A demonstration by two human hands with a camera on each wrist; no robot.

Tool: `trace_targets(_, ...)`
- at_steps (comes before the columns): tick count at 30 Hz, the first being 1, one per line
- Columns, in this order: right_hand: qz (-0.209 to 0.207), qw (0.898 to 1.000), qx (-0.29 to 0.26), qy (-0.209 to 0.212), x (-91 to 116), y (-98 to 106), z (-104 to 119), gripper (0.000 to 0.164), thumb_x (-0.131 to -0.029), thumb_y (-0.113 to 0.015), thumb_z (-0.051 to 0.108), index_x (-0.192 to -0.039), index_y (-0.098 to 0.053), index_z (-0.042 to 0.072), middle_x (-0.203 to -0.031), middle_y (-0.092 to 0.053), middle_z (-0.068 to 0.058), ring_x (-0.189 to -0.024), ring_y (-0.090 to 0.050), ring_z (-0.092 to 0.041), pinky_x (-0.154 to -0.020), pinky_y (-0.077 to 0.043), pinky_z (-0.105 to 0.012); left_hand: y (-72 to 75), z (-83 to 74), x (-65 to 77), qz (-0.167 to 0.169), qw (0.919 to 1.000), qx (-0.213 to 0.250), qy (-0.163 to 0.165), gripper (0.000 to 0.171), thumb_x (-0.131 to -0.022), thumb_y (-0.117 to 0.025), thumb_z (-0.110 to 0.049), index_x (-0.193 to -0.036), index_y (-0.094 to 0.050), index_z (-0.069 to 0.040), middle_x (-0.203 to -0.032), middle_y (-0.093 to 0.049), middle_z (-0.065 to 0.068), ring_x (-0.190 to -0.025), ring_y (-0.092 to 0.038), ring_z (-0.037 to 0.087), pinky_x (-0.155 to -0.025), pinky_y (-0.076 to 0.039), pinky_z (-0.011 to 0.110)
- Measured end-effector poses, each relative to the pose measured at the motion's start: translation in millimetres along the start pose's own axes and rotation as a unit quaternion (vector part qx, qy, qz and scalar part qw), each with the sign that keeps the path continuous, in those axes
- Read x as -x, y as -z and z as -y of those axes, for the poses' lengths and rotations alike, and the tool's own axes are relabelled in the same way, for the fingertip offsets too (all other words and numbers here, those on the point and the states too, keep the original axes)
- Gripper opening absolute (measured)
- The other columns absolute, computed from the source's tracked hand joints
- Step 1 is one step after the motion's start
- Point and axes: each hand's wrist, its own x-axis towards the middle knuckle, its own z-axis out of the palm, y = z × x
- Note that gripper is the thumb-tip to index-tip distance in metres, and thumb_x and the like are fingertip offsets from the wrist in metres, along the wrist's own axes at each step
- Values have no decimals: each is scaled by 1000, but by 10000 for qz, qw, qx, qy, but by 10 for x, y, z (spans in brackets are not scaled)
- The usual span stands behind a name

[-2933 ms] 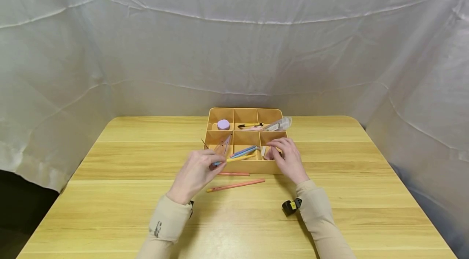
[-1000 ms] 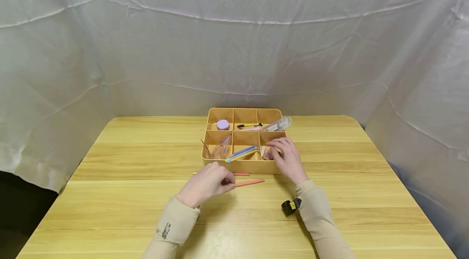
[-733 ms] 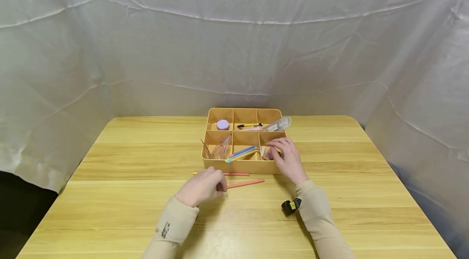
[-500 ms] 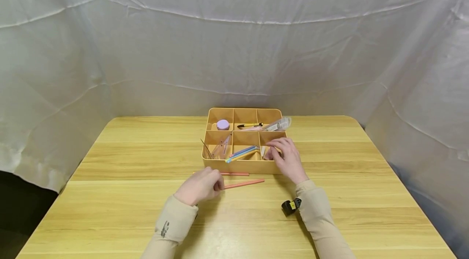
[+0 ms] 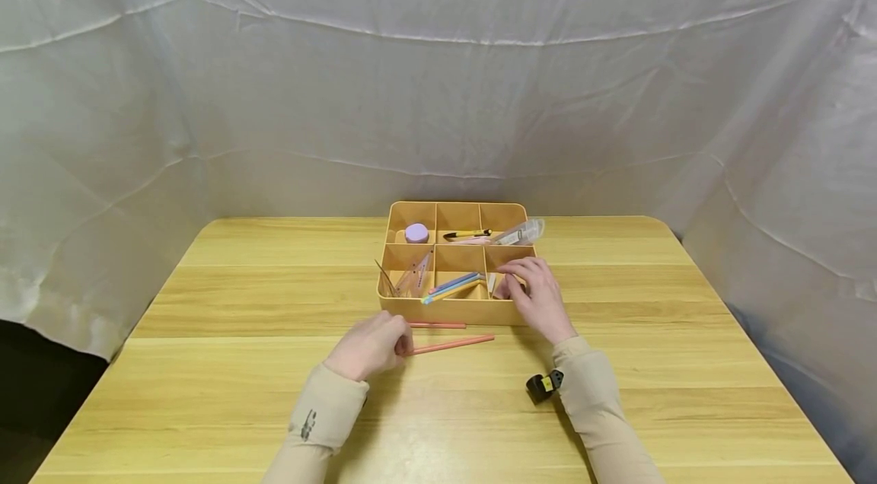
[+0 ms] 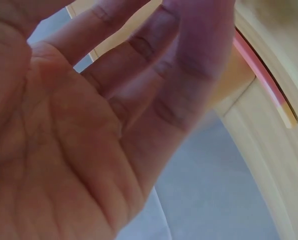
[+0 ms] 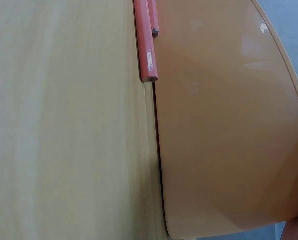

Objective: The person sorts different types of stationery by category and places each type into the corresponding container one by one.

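My left hand (image 5: 370,345) is at the left end of the nearer red pencil (image 5: 452,345), fingers bent down and tips hidden. In the left wrist view its palm fills the frame, and a red pencil with a yellow end (image 6: 264,75) lies past the fingers. A second red pencil (image 5: 438,326) lies along the front of the tan divided organizer (image 5: 452,311). My right hand (image 5: 539,300) is over the organizer's front right corner, fingers bent into that compartment; what they hold, if anything, is hidden. Only a bit of that hand (image 7: 295,229) shows in the right wrist view, at the rim.
In the organizer stand a lilac round-cornered item (image 5: 416,234), a yellow-and-black pen (image 5: 468,234), a clear case (image 5: 522,232), clear rulers (image 5: 418,273) and several pencils (image 5: 454,288) leaning over the front wall. Grey cloth (image 5: 438,103) hangs behind the table.
My left hand laid a yellow pencil among those in the front middle compartment, then moved to the nearer red pencil and slid left along it. That pencil and my right hand stay in place.
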Motion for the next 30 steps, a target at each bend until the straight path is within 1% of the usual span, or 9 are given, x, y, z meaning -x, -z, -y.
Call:
trace_targets(5,-1,10000,6,24,-2,2,3,17,-94,-62,1,-105,-75,1,-108,-73,-17,-110,-58,-35,-95,-47,-53,-10,18,1,-28,10000,-52,47,16,-75,-80,6,-76,-75,-9,-71,-68,0,-64,-53,9,-58,-47,23)
trace_targets(18,12,10000,-35,-15,4,7,5,17,-94,-62,1,-105,-75,1,-109,-73,-17,-111,-57,-36,-95,-47,-54,-35,58,-5,-87,9999,-131,11,18,-74,-81,5,-74,-72,-10,-69,-65,-3,-65,-51,9,-58,-43,22)
trace_targets(26,23,10000,-49,-9,6,8,3,17,-94,-62,1,-105,-75,1,-109,-73,-17,-111,-57,-36,-95,-47,-54,-46,68,-21,-34,9998,-171,90,19,-74,-81,5,-74,-72,-11,-69,-65,-3,-65,-52,9,-60,-45,24)
trace_targets(30,18,10000,-43,-6,5,9,4,17,-94,-62,1,-105,-75,1,-109,-73,-17,-112,-57,-36,-95,-47,-55,-56,81,-29,-94,9997,-216,40,20,-73,-81,6,-73,-72,-12,-69,-65,-4,-65,-52,8,-59,-45,23)
